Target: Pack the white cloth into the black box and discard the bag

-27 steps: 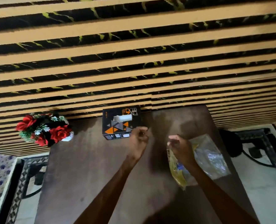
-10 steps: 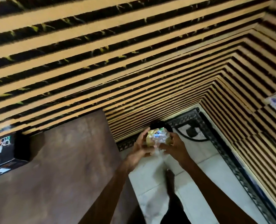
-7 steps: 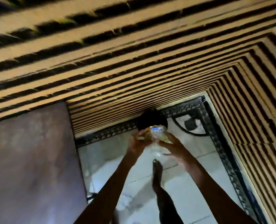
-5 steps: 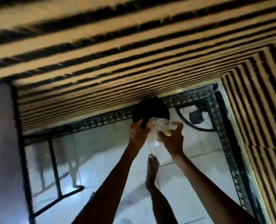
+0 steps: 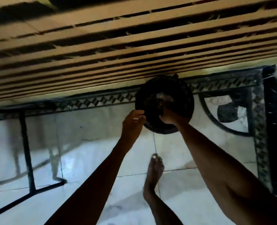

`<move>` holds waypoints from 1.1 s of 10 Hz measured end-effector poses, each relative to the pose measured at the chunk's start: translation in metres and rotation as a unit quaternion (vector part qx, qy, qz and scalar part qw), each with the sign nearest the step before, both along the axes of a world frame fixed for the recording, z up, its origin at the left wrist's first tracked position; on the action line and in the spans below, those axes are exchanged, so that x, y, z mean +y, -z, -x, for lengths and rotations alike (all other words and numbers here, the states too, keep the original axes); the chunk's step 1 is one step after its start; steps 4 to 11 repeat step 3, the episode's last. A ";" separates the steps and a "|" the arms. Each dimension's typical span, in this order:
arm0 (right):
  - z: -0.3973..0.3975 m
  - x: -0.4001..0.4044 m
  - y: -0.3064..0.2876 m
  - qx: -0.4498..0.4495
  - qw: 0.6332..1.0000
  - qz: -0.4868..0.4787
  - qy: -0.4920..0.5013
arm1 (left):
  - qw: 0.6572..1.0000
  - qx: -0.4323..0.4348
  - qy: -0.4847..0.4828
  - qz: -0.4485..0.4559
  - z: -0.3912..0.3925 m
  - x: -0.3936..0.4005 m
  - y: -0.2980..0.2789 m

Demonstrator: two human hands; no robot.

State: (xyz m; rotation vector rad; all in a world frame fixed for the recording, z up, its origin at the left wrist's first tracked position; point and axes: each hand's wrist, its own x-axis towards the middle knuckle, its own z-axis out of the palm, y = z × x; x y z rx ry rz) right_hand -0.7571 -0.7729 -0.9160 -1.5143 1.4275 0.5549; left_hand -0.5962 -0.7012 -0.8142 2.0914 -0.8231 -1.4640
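Note:
The crumpled clear bag point(image 5: 165, 98) shows faintly inside a round black bin point(image 5: 185, 101) that stands on the floor by the striped wall. My right hand point(image 5: 171, 117) reaches down over the bin's near rim, and its fingertips are lost in the dark inside, just below the bag. I cannot tell whether it still grips the bag. Beside the bin's left rim hovers my left hand point(image 5: 133, 121), fingers loosely curled and holding nothing. The black box and the white cloth are out of view.
The black metal frame of the table point(image 5: 26, 153) stands on the pale tiled floor at the left. My bare foot point(image 5: 154, 169) is planted on the tiles below the bin. A dark patterned border point(image 5: 262, 143) and a dark object point(image 5: 227, 111) lie at the right.
My view swung right, away from the table and box, and down to the floor. Both hands carried the crumpled bag to the black bin, and the bag is now inside it.

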 end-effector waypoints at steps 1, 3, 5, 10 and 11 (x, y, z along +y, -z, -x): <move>0.006 -0.003 -0.035 -0.018 1.000 -0.007 -0.005 | 1.000 0.002 0.012 -0.001 -0.004 0.001 -0.012; 0.011 0.020 -0.139 -0.126 0.952 0.074 0.268 | 0.999 0.029 0.017 0.026 -0.008 0.001 -0.089; 0.011 0.020 -0.139 -0.126 0.952 0.074 0.268 | 0.999 0.029 0.017 0.026 -0.008 0.001 -0.089; 0.011 0.020 -0.139 -0.126 0.952 0.074 0.268 | 0.999 0.029 0.017 0.026 -0.008 0.001 -0.089; 0.011 0.020 -0.139 -0.126 0.952 0.074 0.268 | 0.999 0.029 0.017 0.026 -0.008 0.001 -0.089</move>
